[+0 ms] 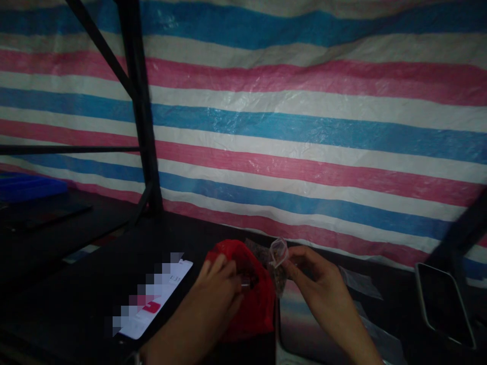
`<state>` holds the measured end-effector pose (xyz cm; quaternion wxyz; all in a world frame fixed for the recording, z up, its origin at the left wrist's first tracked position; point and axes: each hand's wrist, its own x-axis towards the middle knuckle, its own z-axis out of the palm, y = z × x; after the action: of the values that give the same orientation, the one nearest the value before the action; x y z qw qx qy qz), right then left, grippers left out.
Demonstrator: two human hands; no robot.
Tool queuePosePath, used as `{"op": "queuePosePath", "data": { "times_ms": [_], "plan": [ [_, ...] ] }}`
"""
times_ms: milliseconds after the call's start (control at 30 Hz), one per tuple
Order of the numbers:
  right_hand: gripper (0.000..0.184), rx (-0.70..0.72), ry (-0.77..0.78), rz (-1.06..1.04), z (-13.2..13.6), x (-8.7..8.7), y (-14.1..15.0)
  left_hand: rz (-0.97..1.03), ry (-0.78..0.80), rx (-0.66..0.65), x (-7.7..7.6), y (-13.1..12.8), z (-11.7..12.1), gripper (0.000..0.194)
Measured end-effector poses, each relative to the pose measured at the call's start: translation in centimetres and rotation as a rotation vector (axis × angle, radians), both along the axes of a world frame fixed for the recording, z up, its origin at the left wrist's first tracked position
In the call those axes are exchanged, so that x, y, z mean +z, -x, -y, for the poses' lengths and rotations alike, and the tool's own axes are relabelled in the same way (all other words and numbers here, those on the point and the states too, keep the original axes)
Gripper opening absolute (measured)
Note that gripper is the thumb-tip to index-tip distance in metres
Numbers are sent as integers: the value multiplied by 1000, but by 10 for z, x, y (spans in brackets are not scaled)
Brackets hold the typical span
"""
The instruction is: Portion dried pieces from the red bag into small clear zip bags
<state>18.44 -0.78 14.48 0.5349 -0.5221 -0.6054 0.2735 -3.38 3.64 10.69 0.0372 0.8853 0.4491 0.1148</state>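
My left hand point(218, 289) reaches into a red plastic bag point(251, 299) on the dark table, fingers curled around something small I cannot make out. My right hand point(317, 276) pinches a small clear zip bag point(278, 256) by its top edge, just right of the red bag. The small bag holds dark bits and hangs between the two hands.
A white sheet with a red patch point(152, 304) lies left of the red bag. A phone or tablet point(443, 304) rests at the right. Black shelf posts point(140, 116) rise at the left, with a blue tray point(26, 186) beyond. A striped tarp point(304, 126) covers the back.
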Motion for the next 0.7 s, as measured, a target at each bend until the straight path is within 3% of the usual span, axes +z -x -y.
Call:
{"op": "queuePosePath", "data": {
  "times_ms": [167,333,433,500,567,700],
  "plan": [
    [25,13,20,25,-2,-1,4,134,6,83,17,16,-27,21],
    [20,97,55,10,-7,-6,24,418,134,26,12,8,-9,26],
    [19,171,79,-3,-12,-10,43,958,625,-168,3,3,9,32],
    [19,169,80,0,-16,-14,55,1175,812,-191,-6,3,14,36],
    [18,147,73,11,-20,-17,64,1296,818,-136,-14,3,13,40],
    [16,205,77,36,-31,-24,72,1391,669,22,-23,4,0,36]
  ]
}}
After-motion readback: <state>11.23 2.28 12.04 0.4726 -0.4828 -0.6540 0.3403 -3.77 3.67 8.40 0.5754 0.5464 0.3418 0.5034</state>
